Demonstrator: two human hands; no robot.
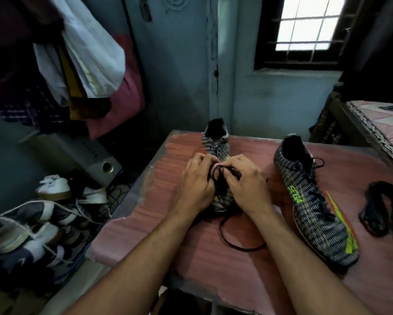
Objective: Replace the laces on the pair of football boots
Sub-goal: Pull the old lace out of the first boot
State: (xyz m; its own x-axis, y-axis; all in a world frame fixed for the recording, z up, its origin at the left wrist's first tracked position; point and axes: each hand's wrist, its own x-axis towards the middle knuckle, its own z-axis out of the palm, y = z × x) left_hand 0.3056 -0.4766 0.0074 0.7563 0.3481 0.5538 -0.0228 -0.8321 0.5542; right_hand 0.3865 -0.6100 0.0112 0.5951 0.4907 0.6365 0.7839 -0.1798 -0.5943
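Two dark patterned football boots stand on a reddish table point(213, 264). The left boot point(216, 144) points toward me, its middle hidden under both hands. My left hand point(194, 185) and my right hand point(247, 185) meet over its lacing area, fingers curled and pinching a black lace point(218, 176). A loose length of that lace point(238, 242) loops onto the table in front of the boot. The right boot point(313, 201), with neon-green markings, lies apart to the right. A bundle of black lace point(384, 208) lies at the table's far right.
Several shoes point(31, 223) are piled on the floor left of the table beside a grey speaker point(95, 160). Clothes point(77, 64) hang at the upper left. A bed point(377, 123) stands at the right, below a barred window point(309, 23).
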